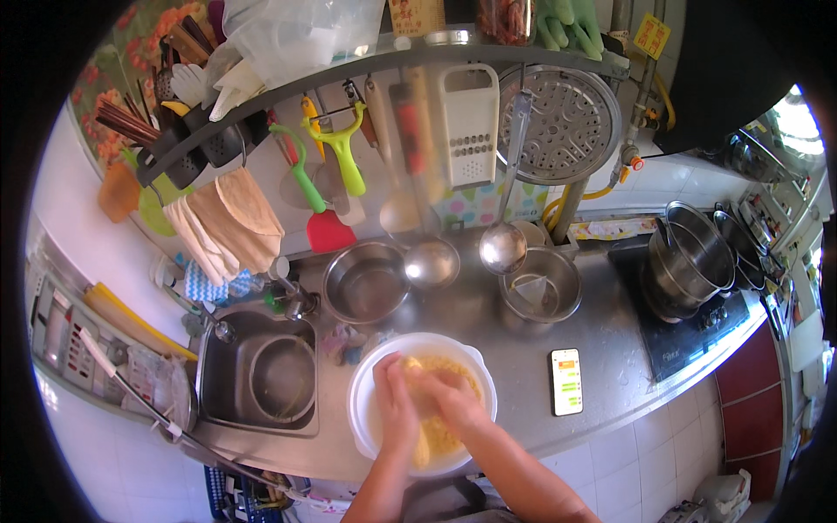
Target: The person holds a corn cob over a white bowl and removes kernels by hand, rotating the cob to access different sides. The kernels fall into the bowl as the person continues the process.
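Observation:
A white plastic basin [485,366] stands on the steel counter in front of me, with loose yellow corn kernels [451,366] in it. Both my hands are over the basin, close together. My left hand [397,405] is upright with its fingers around the upper end of a corn cob [412,365]. My right hand [448,399] presses against that cob from the right, its fingertips partly hidden. Another yellow cob [422,448] lies in the basin below my hands, beside my left wrist.
Left of the basin is a sink [222,392] holding a steel bowl [283,379]. Behind stand a steel basin [366,282] and a steel pot [541,284]. A phone [566,382] lies to the right, before the cooktop [693,340]. Ladles [503,248] hang low above the counter.

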`<state>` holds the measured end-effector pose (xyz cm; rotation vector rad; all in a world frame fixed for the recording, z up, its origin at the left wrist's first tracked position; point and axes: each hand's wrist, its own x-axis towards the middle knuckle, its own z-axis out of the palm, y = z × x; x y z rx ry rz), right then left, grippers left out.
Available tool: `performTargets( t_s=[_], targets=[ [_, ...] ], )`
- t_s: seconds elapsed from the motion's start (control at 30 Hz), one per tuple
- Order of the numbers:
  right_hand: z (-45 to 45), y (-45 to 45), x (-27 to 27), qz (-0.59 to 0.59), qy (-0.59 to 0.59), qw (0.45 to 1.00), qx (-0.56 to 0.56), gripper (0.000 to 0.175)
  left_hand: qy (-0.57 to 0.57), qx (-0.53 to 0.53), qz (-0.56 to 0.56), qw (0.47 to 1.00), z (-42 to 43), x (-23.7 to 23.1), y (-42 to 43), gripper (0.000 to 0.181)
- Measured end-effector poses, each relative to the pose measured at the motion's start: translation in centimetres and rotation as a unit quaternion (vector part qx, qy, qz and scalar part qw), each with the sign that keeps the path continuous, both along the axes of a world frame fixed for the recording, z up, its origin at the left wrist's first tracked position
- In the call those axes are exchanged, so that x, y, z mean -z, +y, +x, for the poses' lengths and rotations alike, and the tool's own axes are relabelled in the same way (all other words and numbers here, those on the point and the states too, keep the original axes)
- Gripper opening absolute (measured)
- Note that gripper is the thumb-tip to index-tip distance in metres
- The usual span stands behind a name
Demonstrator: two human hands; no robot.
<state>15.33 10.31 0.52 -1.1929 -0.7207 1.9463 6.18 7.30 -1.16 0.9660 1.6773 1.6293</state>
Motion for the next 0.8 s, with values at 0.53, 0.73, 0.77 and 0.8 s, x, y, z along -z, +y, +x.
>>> performTargets(
  t_s=[0.53, 0.73, 0.77, 0.8],
  targets=[
    [0.1, -0.5, 1.8, 0.053, -0.009, 0.998, 0.021, 0.027, -0.032, 0.016, -0.003, 0.999, -0.7, 0.9, 0.1, 0.038],
    [0.5, -0.3, -0.3, 0.075, -0.055, 0.995, -0.023, 0.03, -0.001, 0.018, 0.027, 0.999, -0.4, 0.2, -0.1, 0.036],
    [0.5, -0.3, -0.4, 0.073, -0.045, 0.996, -0.024, 0.03, -0.004, 0.019, 0.02, 1.0, -0.6, 0.3, -0.2, 0.036],
    [0.6, -0.3, -0.4, 0.071, -0.034, 0.997, -0.025, 0.031, -0.006, 0.021, 0.013, 1.0, -0.6, 0.2, -0.2, 0.036]
  ],
)
